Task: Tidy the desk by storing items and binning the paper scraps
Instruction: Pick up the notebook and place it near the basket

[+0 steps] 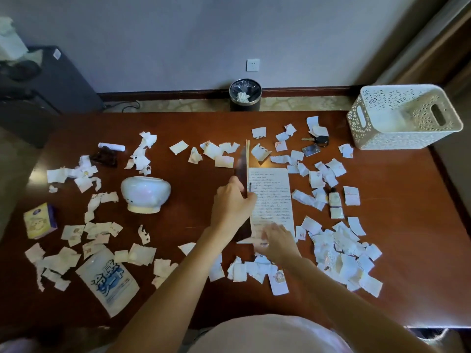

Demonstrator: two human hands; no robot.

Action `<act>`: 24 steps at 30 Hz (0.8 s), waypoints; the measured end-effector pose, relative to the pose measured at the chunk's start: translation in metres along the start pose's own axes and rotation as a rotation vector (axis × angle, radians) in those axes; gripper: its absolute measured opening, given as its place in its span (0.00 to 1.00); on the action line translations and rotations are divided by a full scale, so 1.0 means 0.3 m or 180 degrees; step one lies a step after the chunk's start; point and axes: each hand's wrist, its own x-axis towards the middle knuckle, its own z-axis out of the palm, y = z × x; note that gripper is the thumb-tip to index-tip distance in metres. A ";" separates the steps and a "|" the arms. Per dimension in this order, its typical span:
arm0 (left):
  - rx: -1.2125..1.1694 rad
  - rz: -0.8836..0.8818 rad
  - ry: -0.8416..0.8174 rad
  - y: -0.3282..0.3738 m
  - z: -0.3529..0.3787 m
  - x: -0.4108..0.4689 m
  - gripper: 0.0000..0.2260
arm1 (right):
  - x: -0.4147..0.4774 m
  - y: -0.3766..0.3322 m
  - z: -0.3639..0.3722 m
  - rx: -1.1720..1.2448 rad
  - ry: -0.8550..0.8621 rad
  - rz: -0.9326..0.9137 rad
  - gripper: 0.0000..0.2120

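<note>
Dark notebook cover (pixel 243 174) upright in left hand (pixel 233 202), right hand (pixel 276 242) on page

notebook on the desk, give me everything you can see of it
The notebook lies mid-desk, open. Its dark cover stands nearly upright, blurred, gripped at the edge by the left hand. The exposed right page is white, lined and filled with handwriting too small to read. The right hand, also blurred, rests on the page's near corner. Paper scraps crowd its right and near sides.
</note>
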 end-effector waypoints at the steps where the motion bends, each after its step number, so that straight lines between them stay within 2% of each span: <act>1: 0.0024 0.0024 -0.0051 0.018 0.020 0.000 0.10 | -0.019 0.010 0.010 -0.0139 0.0014 -0.0004 0.13; 12: 0.0783 0.0168 -0.0333 0.116 0.272 0.027 0.14 | -0.082 0.193 -0.014 0.0044 0.0459 0.0423 0.14; 24: 0.1323 -0.0311 -0.0820 0.062 0.391 0.090 0.10 | -0.036 0.273 -0.108 0.0263 0.0373 0.0573 0.13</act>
